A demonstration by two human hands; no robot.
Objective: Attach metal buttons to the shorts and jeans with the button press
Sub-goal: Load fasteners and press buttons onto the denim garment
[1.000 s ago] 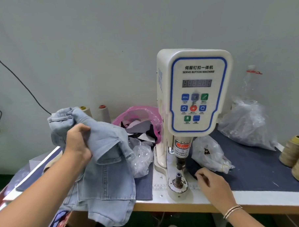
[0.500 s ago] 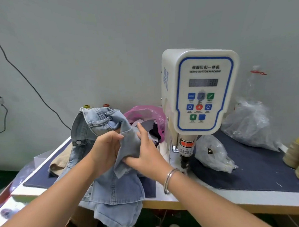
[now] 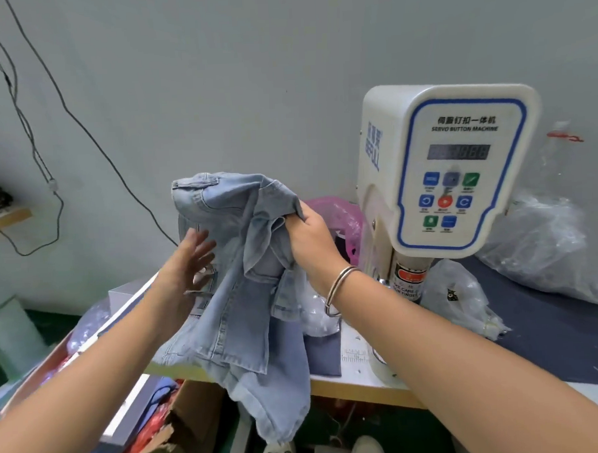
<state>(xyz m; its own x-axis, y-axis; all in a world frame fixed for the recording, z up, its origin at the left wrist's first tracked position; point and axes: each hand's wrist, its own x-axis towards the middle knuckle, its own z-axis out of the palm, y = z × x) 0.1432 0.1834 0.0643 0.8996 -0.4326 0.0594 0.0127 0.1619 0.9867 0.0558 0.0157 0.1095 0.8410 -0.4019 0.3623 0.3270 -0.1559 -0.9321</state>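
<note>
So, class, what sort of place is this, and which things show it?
Probably a garment workshop: a button machine on a workbench, pale denim shorts held up in the right hand, and clear bags behind.

Pink plastic bag [image 3: 341, 210] behind the denim, clear crinkled plastic bags [image 3: 538, 246] on dark blue table mat [image 3: 549, 332], torn brown cardboard box [image 3: 183, 433] below, black cables [image 3: 49, 189] on grey wall [image 3: 215, 76]

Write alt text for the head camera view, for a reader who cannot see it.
A person's right hand grips a bunched pair of light blue denim shorts held up beside a white servo button machine, while the open left hand reaches flat toward the fabric. Clear plastic bags lie on the dark mat right of the machine.
</note>
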